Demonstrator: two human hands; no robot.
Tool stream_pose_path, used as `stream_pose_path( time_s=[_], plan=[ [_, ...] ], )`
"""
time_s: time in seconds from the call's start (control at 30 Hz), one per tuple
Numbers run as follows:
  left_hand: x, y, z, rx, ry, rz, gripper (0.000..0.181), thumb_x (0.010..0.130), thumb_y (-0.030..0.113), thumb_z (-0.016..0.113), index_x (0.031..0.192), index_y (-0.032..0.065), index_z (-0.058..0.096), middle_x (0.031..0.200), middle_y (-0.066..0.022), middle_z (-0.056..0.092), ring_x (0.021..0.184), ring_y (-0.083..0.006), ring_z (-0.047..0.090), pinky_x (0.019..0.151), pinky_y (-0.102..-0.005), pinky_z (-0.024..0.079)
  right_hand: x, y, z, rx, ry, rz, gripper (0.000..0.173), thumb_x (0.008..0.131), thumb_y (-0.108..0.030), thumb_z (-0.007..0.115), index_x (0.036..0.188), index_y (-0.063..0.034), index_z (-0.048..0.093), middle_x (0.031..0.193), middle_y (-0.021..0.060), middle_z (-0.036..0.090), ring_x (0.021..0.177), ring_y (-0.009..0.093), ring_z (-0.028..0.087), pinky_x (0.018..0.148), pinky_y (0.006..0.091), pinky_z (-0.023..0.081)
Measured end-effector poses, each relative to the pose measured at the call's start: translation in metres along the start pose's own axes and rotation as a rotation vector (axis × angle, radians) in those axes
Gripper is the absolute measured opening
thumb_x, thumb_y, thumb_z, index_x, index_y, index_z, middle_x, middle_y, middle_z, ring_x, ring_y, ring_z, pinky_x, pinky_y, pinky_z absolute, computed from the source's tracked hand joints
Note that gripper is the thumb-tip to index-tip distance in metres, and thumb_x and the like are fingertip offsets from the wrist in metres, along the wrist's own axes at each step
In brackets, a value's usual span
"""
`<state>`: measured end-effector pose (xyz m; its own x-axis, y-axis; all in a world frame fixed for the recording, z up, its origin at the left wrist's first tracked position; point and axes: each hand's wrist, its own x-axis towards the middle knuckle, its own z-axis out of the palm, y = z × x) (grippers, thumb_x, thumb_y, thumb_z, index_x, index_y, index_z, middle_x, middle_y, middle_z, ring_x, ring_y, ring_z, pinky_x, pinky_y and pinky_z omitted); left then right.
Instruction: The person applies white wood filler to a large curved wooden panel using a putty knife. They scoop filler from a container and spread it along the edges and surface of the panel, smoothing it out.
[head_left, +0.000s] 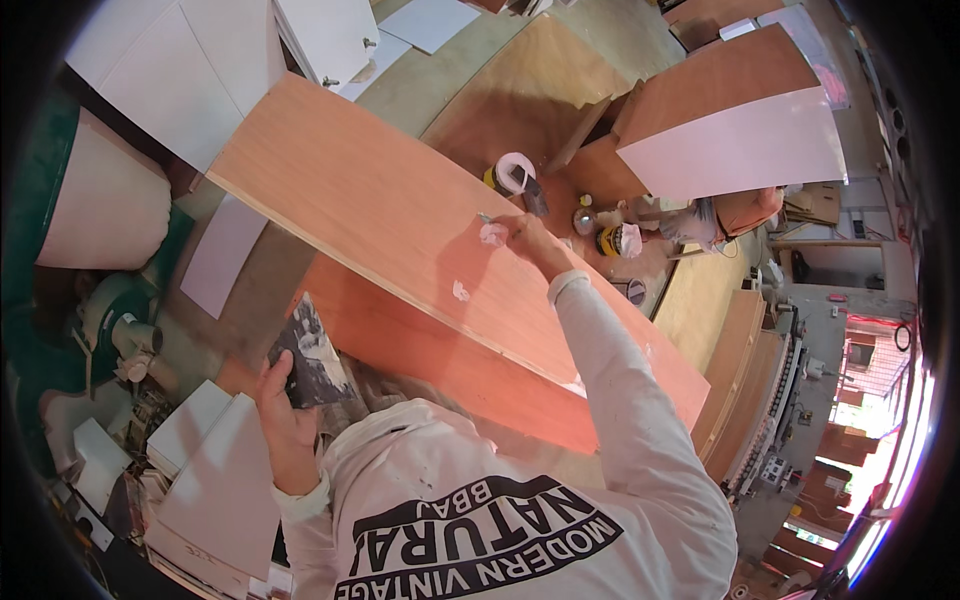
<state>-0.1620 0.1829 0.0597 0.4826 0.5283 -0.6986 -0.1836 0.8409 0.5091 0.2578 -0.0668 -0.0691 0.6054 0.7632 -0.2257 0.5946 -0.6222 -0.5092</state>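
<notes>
My left hand (289, 401) grips a dark, flat putty board (306, 367) smeared with white filler, in front of my body at the left. My right hand (531, 238) is at the top face of a long reddish wooden panel box (360, 176). Its fingers are pinched on a small, mostly hidden tool (484, 217) with a pale bluish end. A white filler dab (493, 235) lies right beside the fingertips. Nearer to me, a second filler dab (460, 291) sits on the same face. A pale plywood edge runs along the box's near side.
Beyond the box, an open filler tub (516, 172) has a dark spreader across it, near another tub (619, 240). A person (739, 217) works beside a wood-and-white cabinet (727, 135). White boards (217, 480) are stacked at lower left, below a green machine (112, 315).
</notes>
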Motion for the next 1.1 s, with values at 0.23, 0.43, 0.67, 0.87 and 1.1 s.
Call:
stream_pose_path(
  time_s=[0.23, 0.43, 0.67, 0.87, 1.1],
  plan=[
    [0.004, -0.002, 0.005, 0.041, -0.004, 0.023, 0.025, 0.096, 0.011, 0.063, 0.120, 0.0041, 0.063, 0.108, -0.0087, 0.072, 0.091, -0.0224, 0.072, 0.078, -0.0372, 0.060, -0.010, -0.016, -0.004, 0.021, -0.130, 0.165, 0.045, 0.083, 0.005, 0.049, 0.115, -0.0133, 0.076, 0.095, 0.0185, 0.074, 0.083, 0.032, 0.072, 0.077, 0.0395, 0.056],
    [0.004, 0.000, 0.010, -0.001, -0.022, 0.074, 0.027, 0.093, 0.007, 0.066, 0.120, 0.0051, 0.065, 0.106, -0.0052, 0.071, 0.090, -0.0185, 0.071, 0.076, -0.0344, 0.060, -0.048, -0.022, 0.015, 0.009, -0.233, 0.108, 0.051, 0.078, 0.005, 0.049, 0.118, -0.0137, 0.074, 0.097, 0.0201, 0.073, 0.086, 0.028, 0.070, 0.079, 0.0372, 0.055],
    [-0.001, 0.008, 0.020, 0.055, 0.007, 0.135, 0.023, 0.093, 0.008, 0.066, 0.116, 0.0056, 0.064, 0.106, -0.0053, 0.070, 0.089, -0.0179, 0.070, 0.074, -0.0329, 0.059, -0.069, -0.026, 0.003, 0.109, 0.257, -0.060, 0.037, 0.087, 0.005, 0.055, 0.118, -0.0063, 0.072, 0.107, 0.0233, 0.072, 0.099, 0.032, 0.073, 0.087, 0.0378, 0.056],
    [-0.006, 0.019, 0.021, 0.104, -0.047, 0.084, 0.025, 0.095, 0.008, 0.063, 0.119, 0.0053, 0.063, 0.108, -0.0056, 0.070, 0.091, -0.0181, 0.070, 0.074, -0.0334, 0.059, -0.028, -0.005, 0.016, -0.171, 0.263, 0.246, 0.032, 0.088, -0.006, 0.060, 0.118, -0.0089, 0.073, 0.105, 0.0248, 0.071, 0.096, 0.039, 0.071, 0.083, 0.0441, 0.055],
    [-0.006, 0.010, 0.005, 0.080, -0.016, 0.080, 0.029, 0.095, 0.007, 0.062, 0.124, 0.0047, 0.061, 0.109, -0.0066, 0.070, 0.092, -0.0193, 0.071, 0.075, -0.0351, 0.059, -0.048, 0.010, 0.046, -0.166, 0.259, 0.090, 0.044, 0.080, 0.000, 0.057, 0.119, -0.0146, 0.072, 0.094, 0.0195, 0.073, 0.092, 0.039, 0.070, 0.080, 0.0463, 0.055]
  ],
)
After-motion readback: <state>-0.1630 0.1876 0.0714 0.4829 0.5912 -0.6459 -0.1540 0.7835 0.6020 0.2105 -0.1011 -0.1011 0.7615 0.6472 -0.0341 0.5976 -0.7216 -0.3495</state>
